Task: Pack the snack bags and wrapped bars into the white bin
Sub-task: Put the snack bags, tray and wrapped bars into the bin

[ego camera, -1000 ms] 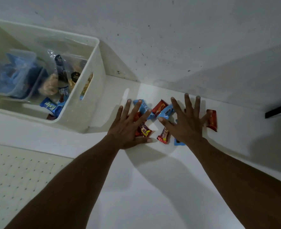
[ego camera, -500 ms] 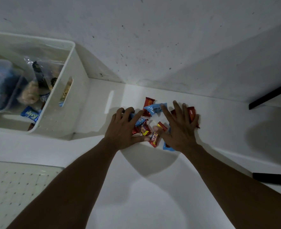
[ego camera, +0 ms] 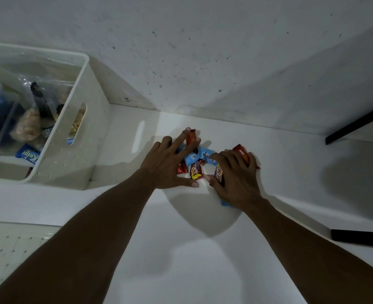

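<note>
Both arms bare, reaching forward from lower corners, forearms converging toward centre. Left hand (ego camera: 167,165) palm down, fingers splayed. Index stretched furthest forward, ring and little finger bent at knuckles, thumb pointing right along surface. Fingertips rest on bars (ego camera: 199,156). Right hand (ego camera: 238,181) palm down, just beside left. Fingers curled over bars, thumb tucked inward against them, tip near left thumb tip. Both wrists low, roughly in line with forearms.

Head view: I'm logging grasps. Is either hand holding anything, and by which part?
Cannot be told for sure. The left hand lies spread atop the small red, blue and yellow wrapped bars; the right hand cups their right side.
</note>
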